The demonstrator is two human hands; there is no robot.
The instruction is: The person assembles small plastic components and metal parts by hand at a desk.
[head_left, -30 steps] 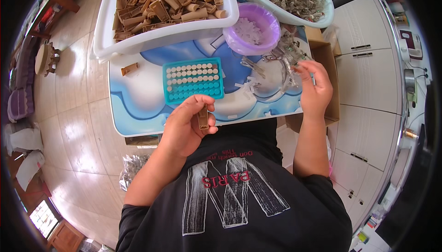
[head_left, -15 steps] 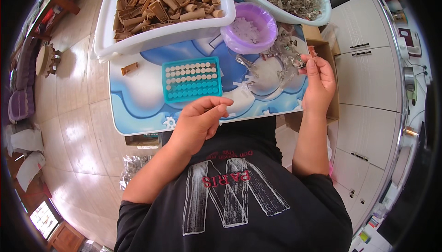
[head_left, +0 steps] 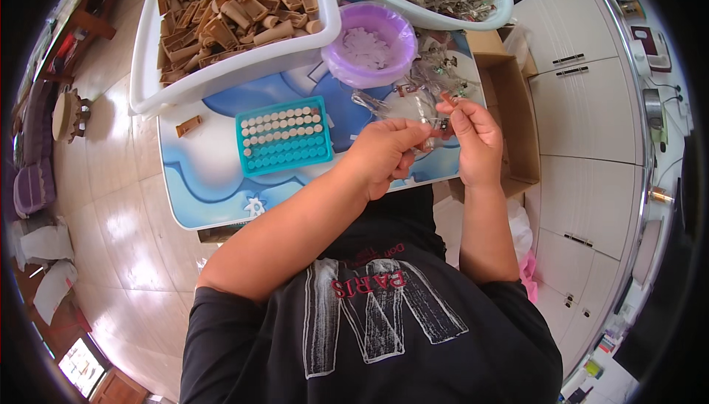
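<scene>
Above the table's right part, my right hand (head_left: 478,142) pinches a small part with a dark metallic bit (head_left: 445,123), its kind too small to tell. My left hand (head_left: 385,154) is beside it with thumb and forefinger pressed together at that part; whether they hold anything of their own is hidden. Behind the hands spreads a loose pile of small clear-and-metal pieces (head_left: 439,72). To the left of my left hand sits a teal tray (head_left: 284,164) with rows of round whitish pieces and bare teal slots at its near side.
A white bin (head_left: 244,64) of brown plastic casings stands at the far left. Beside it are a purple bowl (head_left: 405,64) with small white pieces and a pale basin (head_left: 504,1) heaped with clear-and-metal parts. One brown casing (head_left: 189,126) lies at left; a cardboard box (head_left: 517,131) stands right.
My left hand has moved right and forward to meet the right hand. The right hand has come left and a little nearer with its small part. The whole view has shifted slightly.
</scene>
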